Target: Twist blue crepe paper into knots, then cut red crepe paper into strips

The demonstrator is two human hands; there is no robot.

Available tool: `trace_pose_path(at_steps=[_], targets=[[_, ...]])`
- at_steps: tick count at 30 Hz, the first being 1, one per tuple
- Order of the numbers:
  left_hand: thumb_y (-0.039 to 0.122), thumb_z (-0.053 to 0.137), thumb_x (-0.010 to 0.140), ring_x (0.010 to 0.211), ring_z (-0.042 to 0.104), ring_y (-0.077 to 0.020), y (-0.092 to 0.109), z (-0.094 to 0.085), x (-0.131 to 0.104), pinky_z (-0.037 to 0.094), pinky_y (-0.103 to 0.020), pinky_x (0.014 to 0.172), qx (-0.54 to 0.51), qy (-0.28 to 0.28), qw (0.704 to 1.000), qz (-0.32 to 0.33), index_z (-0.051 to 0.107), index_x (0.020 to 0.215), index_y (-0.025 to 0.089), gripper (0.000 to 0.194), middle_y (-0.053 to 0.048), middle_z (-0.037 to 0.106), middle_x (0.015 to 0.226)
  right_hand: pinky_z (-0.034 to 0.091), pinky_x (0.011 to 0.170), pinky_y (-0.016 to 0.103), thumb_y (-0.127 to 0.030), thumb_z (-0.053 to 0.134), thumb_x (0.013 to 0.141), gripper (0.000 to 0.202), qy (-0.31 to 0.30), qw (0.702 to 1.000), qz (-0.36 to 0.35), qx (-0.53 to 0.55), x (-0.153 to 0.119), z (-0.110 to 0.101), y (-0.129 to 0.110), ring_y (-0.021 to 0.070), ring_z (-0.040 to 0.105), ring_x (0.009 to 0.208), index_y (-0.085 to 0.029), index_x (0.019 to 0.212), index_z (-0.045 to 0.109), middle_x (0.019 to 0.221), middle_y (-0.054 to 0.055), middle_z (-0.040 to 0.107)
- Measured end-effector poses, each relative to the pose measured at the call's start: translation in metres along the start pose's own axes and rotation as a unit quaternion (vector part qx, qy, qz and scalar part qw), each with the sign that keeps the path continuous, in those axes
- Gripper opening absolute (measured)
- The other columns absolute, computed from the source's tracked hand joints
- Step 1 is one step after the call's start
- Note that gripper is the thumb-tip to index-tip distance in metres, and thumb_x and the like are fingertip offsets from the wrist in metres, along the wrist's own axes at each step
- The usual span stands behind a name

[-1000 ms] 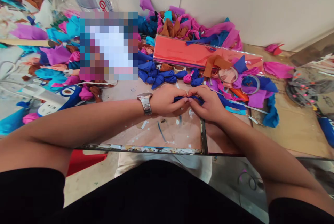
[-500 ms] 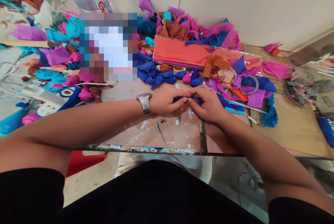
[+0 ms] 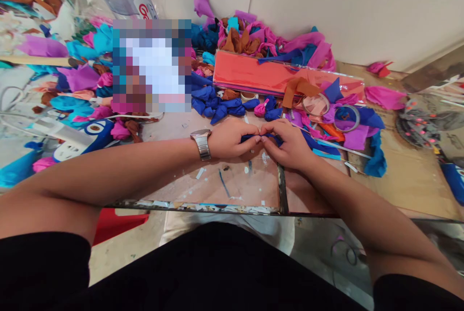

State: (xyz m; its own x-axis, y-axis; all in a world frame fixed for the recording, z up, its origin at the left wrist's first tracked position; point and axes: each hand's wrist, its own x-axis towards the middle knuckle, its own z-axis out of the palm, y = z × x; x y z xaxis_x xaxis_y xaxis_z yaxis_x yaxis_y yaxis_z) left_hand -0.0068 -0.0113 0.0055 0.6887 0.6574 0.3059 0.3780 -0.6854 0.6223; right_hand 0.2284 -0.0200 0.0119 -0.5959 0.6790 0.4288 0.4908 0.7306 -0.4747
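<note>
a dark blue strip point(image 3: 248, 138) is held between the left hand point(image 3: 229, 139) and the right hand point(image 3: 290, 146), over the front part of the bench point(image 3: 203, 183). the hands are set together, with the fingertips meeting over the dark blue strip. one section is exposed between the thumb and forefinger of the left hand; another is partly covered by the fingers of the right hand. whether the bench is touched by the strip cannot be told. a metal watch point(image 3: 203, 148) is worn on the left wrist. just beyond the hands, blue bundles point(image 3: 232, 104) are clustered; behind these, a red packet point(image 3: 250, 71) is laid lengthwise. to the right, a tape roll point(image 3: 358, 118) is surrounded by coloured scraps point(image 3: 355, 139).
</note>
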Motion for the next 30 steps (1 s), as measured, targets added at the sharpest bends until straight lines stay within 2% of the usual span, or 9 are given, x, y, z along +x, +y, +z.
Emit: trace_pose_path(at_steps=[14,30], targets=[[0.045,0.047,0.105,0.063,0.055,-0.0122,-0.0006,-0.0011,0.0001,0.038,-0.026,0.064,-0.021,0.006,1.000,-0.004,0.070,0.085,0.019,0.040,0.000,0.068,0.071,0.051,0.092,0.045,-0.025,0.061,0.097,0.007,0.018,1.000,-0.018,0.001,-0.0015,0.0001,0.0006,0.0222,0.067,0.080,-0.027,0.102,0.065,0.091,0.001,0.076],[0.036,0.049,0.099,0.061,0.052,-0.0119,0.0003,-0.0014,0.0006,0.037,-0.026,0.064,-0.014,0.007,1.000,-0.005,0.070,0.085,0.018,0.031,0.000,0.066,0.070,0.049,0.088,0.042,-0.024,0.064,0.098,0.005,0.025,0.999,-0.024,0.011,-0.0011,0.0003,0.0008,0.0220,0.067,0.078,-0.026,0.102,0.067,0.090,0.001,0.076]])
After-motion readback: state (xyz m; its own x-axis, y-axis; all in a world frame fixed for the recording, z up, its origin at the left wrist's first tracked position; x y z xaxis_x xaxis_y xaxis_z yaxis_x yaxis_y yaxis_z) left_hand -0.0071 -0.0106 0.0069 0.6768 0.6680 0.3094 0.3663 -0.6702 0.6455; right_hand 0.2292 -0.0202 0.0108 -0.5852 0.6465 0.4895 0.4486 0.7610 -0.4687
